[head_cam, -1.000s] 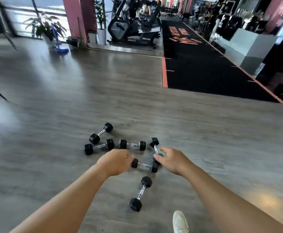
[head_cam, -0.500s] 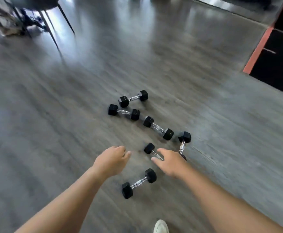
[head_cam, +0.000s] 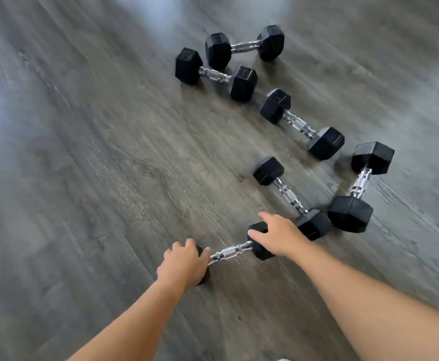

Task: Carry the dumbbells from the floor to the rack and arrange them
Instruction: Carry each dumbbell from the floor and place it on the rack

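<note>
Several black hex dumbbells with chrome handles lie on the grey wood floor. The nearest dumbbell lies between my hands. My left hand covers its left head with fingers curled over it. My right hand rests on its right head with fingers spread and fairly straight. Just beyond my right hand lie a second dumbbell and a third dumbbell, their near heads almost touching. The rack is out of view.
Farther off lie three more dumbbells: one in the middle and a pair at the back. Bare floor stretches to the left. The picture is blurred by motion.
The view has dropped and closed in on the dumbbells. Both hands have come down from above the floor onto the two heads of the nearest dumbbell.
</note>
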A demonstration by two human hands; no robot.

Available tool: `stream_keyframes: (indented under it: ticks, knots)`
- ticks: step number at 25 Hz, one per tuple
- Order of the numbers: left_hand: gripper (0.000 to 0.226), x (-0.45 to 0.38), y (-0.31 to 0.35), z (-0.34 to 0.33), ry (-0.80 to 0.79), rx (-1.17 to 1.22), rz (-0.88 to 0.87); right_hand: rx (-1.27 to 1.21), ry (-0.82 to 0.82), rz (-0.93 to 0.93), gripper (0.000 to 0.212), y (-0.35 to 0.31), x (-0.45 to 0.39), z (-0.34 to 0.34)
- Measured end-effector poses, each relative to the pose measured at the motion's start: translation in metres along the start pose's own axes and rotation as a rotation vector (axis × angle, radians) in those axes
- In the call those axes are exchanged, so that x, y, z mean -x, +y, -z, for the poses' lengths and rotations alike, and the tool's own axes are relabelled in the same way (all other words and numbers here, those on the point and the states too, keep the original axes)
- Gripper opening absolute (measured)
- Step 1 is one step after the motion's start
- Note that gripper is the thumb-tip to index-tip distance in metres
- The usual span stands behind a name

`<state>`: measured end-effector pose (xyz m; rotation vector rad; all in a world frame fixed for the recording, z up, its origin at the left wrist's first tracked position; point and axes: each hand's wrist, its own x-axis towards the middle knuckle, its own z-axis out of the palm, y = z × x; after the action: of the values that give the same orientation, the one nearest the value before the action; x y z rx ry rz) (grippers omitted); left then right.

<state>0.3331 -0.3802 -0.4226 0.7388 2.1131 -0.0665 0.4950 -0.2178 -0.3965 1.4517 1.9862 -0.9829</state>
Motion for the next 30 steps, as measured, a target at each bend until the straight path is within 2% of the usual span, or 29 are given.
stream_keyframes:
  ticks: [3,7,10,13,18,23,26,30]
  knots:
    - [0.049,-0.05,-0.017,-0.051,0.081,0.162,0.068,0.016,0.012,0.054,0.073,0.017,-0.068,-0.051]
    - [0.038,-0.057,-0.025,-0.071,0.22,0.363,0.15,0.072,0.111,0.082,0.068,0.027,-0.081,-0.07]
    - [0.033,-0.056,-0.026,-0.07,0.23,0.474,0.148,0.101,0.13,0.079,0.063,0.028,-0.078,-0.073]
    - [0.029,-0.064,-0.028,-0.076,0.224,0.499,0.128,0.096,0.152,0.084,0.045,0.03,-0.084,-0.076]
    - [0.035,-0.055,-0.046,-0.051,0.219,0.582,0.094,0.053,0.236,0.091,0.03,0.009,-0.066,-0.078]
    - [0.035,0.041,-0.091,0.053,0.334,0.618,0.14,0.026,0.243,0.218,0.028,-0.09,0.031,-0.033]
    - [0.024,0.154,-0.131,0.14,0.46,0.704,0.19,0.083,0.222,0.353,0.037,-0.19,0.134,0.016]
    - [0.023,0.323,-0.198,0.248,0.649,0.809,0.328,0.201,0.18,0.566,0.036,-0.336,0.292,0.068]
